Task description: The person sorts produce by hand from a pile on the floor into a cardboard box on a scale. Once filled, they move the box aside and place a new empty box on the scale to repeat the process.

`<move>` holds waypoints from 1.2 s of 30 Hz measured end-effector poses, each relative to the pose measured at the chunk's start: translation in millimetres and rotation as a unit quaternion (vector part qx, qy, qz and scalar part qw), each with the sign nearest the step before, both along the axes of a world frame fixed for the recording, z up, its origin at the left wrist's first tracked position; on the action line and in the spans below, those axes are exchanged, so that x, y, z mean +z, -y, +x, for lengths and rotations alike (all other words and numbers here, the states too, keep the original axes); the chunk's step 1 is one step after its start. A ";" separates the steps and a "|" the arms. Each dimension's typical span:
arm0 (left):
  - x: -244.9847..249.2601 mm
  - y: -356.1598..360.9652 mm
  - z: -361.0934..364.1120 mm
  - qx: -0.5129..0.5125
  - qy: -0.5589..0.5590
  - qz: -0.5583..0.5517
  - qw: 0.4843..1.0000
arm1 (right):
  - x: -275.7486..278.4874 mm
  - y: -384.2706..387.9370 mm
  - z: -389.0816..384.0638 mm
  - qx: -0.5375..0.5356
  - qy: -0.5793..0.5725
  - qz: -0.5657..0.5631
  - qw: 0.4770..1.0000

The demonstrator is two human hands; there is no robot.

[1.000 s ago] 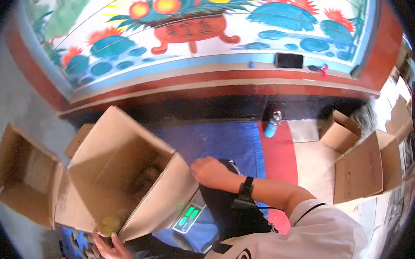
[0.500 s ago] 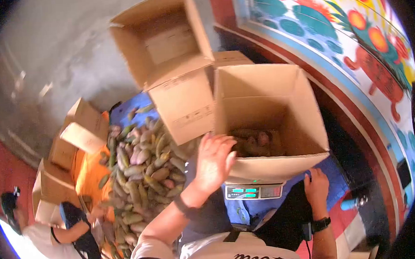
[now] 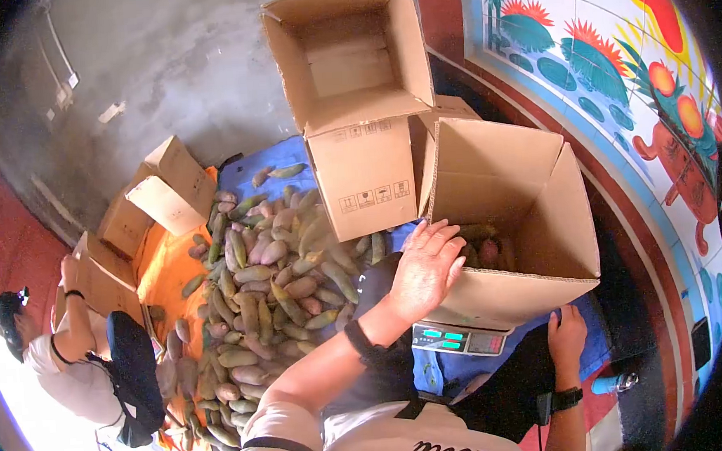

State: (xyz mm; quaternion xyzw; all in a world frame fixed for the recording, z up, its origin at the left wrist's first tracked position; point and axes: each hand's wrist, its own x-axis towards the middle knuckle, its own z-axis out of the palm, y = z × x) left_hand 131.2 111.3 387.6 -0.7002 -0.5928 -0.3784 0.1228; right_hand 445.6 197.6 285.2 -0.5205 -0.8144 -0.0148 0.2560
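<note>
An open cardboard box (image 3: pixel 517 278) stands on a digital scale (image 3: pixel 457 341) with lit green displays. Several dark, elongated tubers (image 3: pixel 486 249) lie at the bottom of the box. My left hand (image 3: pixel 426 268) rests on the box's near left corner, its fingers stretched over the rim. Lower right of the box, my right hand (image 3: pixel 567 336) is near my knee, fingers partly curled around a small dark thing too unclear to name.
A large pile of tubers (image 3: pixel 274 297) spreads over blue and orange sheets at the left. Behind stand stacked open boxes (image 3: pixel 366 175). Another person (image 3: pixel 71 359) sits at far left beside more boxes (image 3: pixel 104 274). A blue bottle (image 3: pixel 607 385) lies at right.
The view has swung, so the boxes and pile appear farther right. The other person's arm has risen to a box at the left. My left hand remains at the box's corner.
</note>
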 end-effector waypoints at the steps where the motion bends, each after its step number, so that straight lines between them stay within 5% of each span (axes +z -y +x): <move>1: -0.3 0.3 0.1 0.001 0.001 -0.002 1.000 | 0.0 -1.0 -0.4 -0.001 0.001 0.002 1.000; 20: -0.5 37.6 -29.6 0.022 0.066 0.006 0.998 | 1.8 -0.6 1.7 -0.013 0.048 -0.033 0.998; 24: -38.6 64.9 -70.1 0.107 0.147 -0.003 0.983 | 0.8 -0.6 3.6 -0.012 0.055 -0.014 0.998; 31: -146.9 131.1 -135.2 0.232 0.073 -0.165 0.956 | 0.4 -1.5 2.4 -0.013 0.055 -0.032 0.998; 36: -222.7 186.6 -145.5 0.308 0.132 -0.356 0.872 | 1.1 -3.2 2.6 -0.015 0.076 -0.061 0.995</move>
